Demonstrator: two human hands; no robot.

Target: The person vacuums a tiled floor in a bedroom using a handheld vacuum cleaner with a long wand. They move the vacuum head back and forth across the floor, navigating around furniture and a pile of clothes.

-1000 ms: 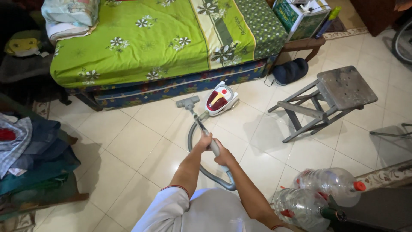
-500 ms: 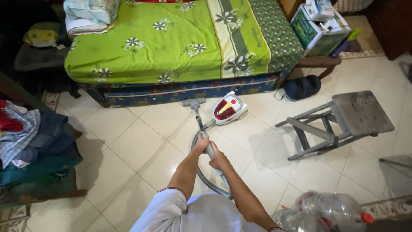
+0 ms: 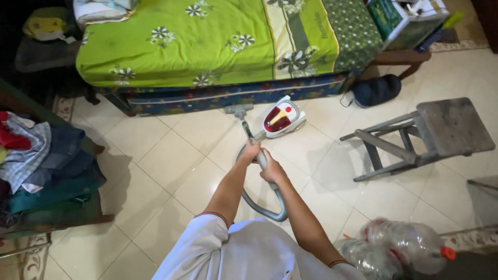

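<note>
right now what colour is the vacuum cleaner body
White with a dark red canister and a yellow handle: the vacuum cleaner body, head view.

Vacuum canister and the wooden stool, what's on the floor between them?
Nothing: the head view shows only bare tile floor between the vacuum canister and the wooden stool.

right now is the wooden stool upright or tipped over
Tipped over: the wooden stool lies on its side on the tiled floor, legs pointing sideways.

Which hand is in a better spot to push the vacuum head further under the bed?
Probably the left hand. It grips higher up the vacuum wand, nearer the floor head at the bed's edge, so it steers. The right hand holds lower, by the hose.
</note>
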